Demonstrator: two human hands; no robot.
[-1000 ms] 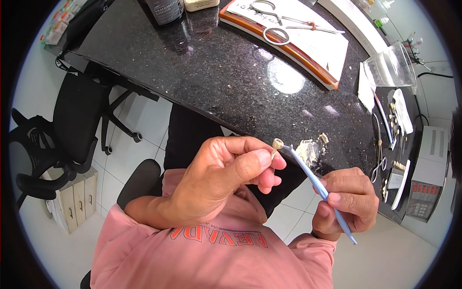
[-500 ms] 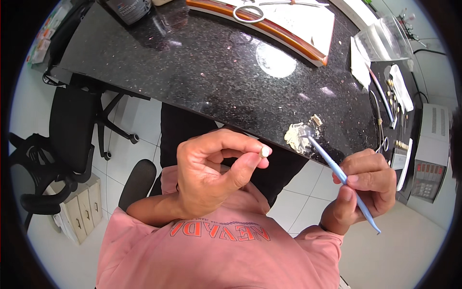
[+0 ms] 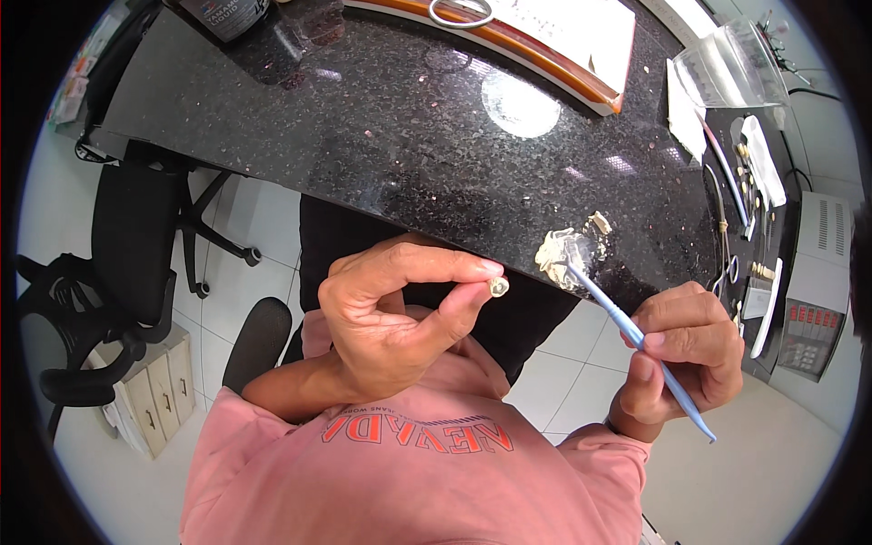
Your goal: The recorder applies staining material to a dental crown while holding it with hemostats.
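Between thumb and forefinger of my left hand (image 3: 386, 318) is a small off-white, tooth-like crown (image 3: 498, 288), its hollow-looking end turned up. It is held just off the counter's near edge. My right hand (image 3: 699, 341) grips a slim blue spatula (image 3: 670, 386) like a pen. The spatula's far tip reaches into a smear of cream-coloured paste (image 3: 552, 252) on the black counter, and its bent back end sticks out below my hand. Beside the paste lies a small beige crumb (image 3: 600, 223) among loose flecks.
The speckled black counter (image 3: 381, 136) carries a dark bottle (image 3: 222, 18), an orange-edged tray (image 3: 545, 71) with metal scissor-type handles, and a clear container (image 3: 731, 68). Instruments and small tooth-like pieces lie at the right near a grey device (image 3: 822, 263). An office chair (image 3: 132, 227) stands left.
My right hand has shifted slightly, and the spatula's tip now sits further left in the paste. The crown has turned a little in my left hand, showing its end more.
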